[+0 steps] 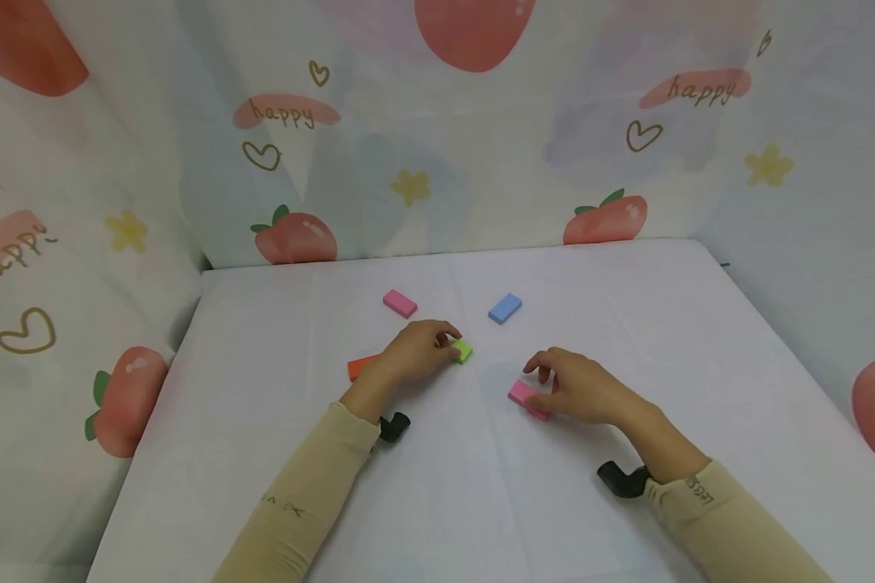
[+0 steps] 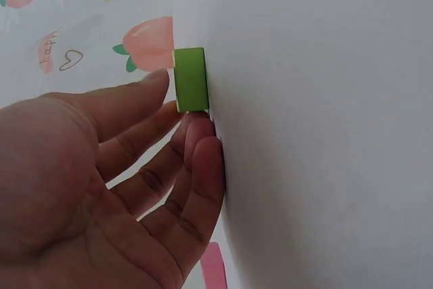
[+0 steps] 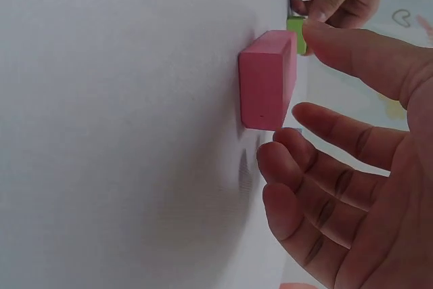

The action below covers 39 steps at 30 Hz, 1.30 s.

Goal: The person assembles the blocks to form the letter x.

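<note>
My left hand [image 1: 419,350] is at a small green block [image 1: 463,351], the thumb tip right beside it. In the left wrist view the green block [image 2: 191,79] lies on the white surface, with fingers bent loosely below it. Close around a pink block [image 1: 528,399] is my right hand [image 1: 579,387], thumb and fingers spread apart. The right wrist view has that pink block [image 3: 265,82] flat on the cloth, with a visible gap to the fingertips. Behind the left wrist an orange block [image 1: 361,367] is partly hidden.
Farther back on the white table [image 1: 627,308] lie another pink block [image 1: 399,304] and a blue block [image 1: 505,308]. A fruit-patterned cloth [image 1: 481,154] hangs behind and at both sides. Black wrist cameras stick out below both wrists.
</note>
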Motion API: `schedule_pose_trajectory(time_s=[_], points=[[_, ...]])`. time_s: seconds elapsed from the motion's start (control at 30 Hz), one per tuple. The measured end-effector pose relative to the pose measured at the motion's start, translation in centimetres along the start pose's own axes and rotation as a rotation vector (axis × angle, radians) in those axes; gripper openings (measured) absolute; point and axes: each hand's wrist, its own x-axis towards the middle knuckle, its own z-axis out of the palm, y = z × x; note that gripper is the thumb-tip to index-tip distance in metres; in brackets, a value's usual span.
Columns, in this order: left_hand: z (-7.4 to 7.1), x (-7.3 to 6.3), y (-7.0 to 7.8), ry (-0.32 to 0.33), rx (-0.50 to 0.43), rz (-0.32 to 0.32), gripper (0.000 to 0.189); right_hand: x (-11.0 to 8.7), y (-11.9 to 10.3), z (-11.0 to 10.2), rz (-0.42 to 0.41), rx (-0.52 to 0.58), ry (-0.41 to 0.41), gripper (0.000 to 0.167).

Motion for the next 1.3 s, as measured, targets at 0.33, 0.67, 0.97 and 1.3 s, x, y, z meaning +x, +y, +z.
schedule_pose_trajectory(time_s=[0.33, 0.67, 0.97, 1.3], points=[[0.6, -0.1, -0.1, 0.042, -0.019, -0.002, 0.027, 0.1, 0.1, 0.7, 0.027, 0.008, -0.016, 0.042], [0.8, -0.2, -0.1, 0.058, -0.043, -0.013, 0.025, 0.1, -0.1, 0.9, 0.026, 0.024, -0.009, 0.034], [1.0, -0.3, -0.3, 0.067, -0.059, -0.023, 0.025, 0.2, -0.2, 0.9, 0.016, 0.023, -0.014, 0.034], [1.1, -0.2, -0.3, 0.077, -0.063, -0.016, 0.024, 0.0, -0.2, 1.0, 0.015, 0.026, 0.004, 0.034]])
